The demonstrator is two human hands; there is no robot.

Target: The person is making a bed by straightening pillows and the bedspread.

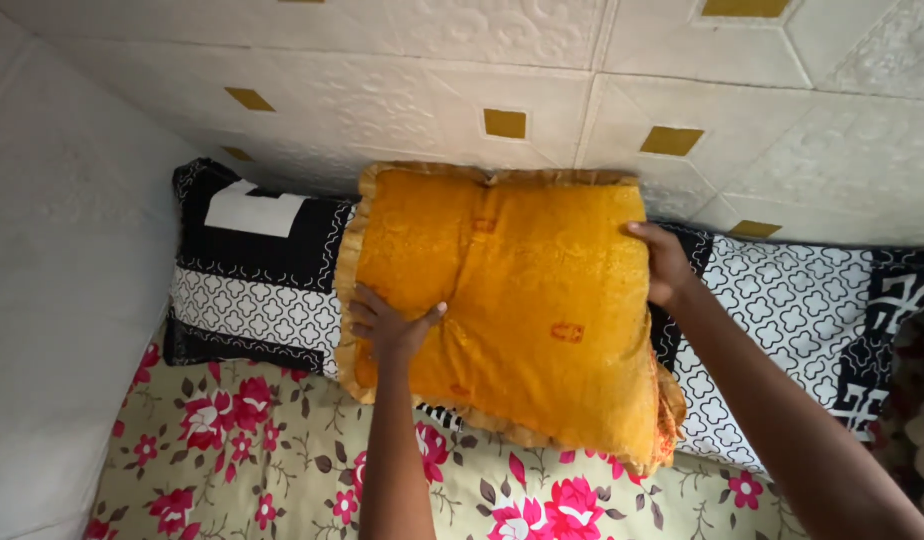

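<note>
Orange cushion [512, 300]: we hold it by both side edges; frilled border, satin-like cover.
Left hand [387, 328]: we see the fingers wrapped round the left frill, thumb pressed on the face, clamped on the cushion.
Right hand [665, 265]: fingers closed over the right edge, gripping it.
Cushion position: leaning against the black-and-white pillows [257, 270].
Pillows: lined along the embossed wall [432, 80].
Below: floral bedsheet [272, 450].
</note>
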